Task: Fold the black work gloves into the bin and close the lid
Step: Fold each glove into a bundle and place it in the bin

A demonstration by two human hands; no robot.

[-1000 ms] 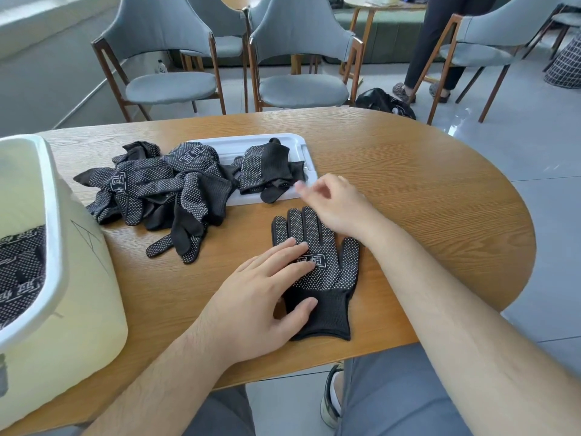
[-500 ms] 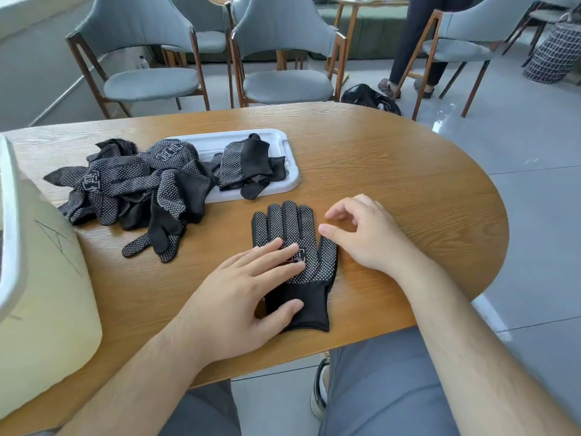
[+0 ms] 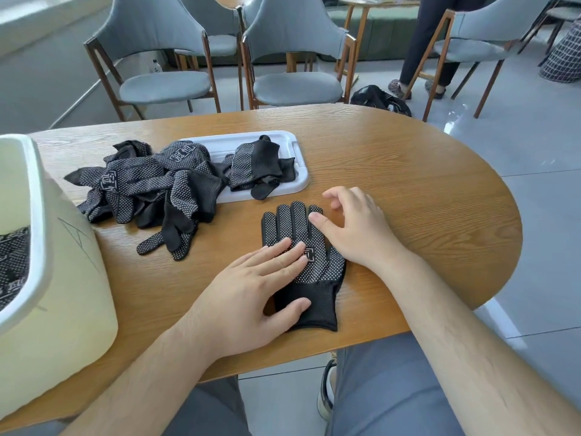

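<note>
At the far left stands the cream bin (image 3: pixel 63 278), open, with folded gloves (image 3: pixel 12 262) already lying inside, so each new one should end up as flat as those. Beside it on the tabletop (image 3: pixel 424 199) is the heap of unfolded gloves (image 3: pixel 151 190), spilling onto the white tray (image 3: pixel 295 158), which is probably the bin's lid and must be cleared before closing. Nearer the person, the left hand (image 3: pixel 251 294) lies flat on the single glove (image 3: pixel 317 272), with its fingers straight across the dotted palm and its thumb on the cuff; its grip is apart, pressing rather than clasping. The glove lies spread out, fingers pointing away, cuff at the tabletop's near edge. The right hand (image 3: pixel 355 228) rests at the glove's right side, fingers loosely curled around nothing, thumb tip touching one glove finger; its grip is also apart. To fold well, keep the left hand down as an anchor and use its fingertips as the crease line. Let the right hand gather all the glove's fingertips together, not one alone, and lay them back over the cuff. The knit is limp, so smooth the fold before lifting it leftward to the bin.
</note>
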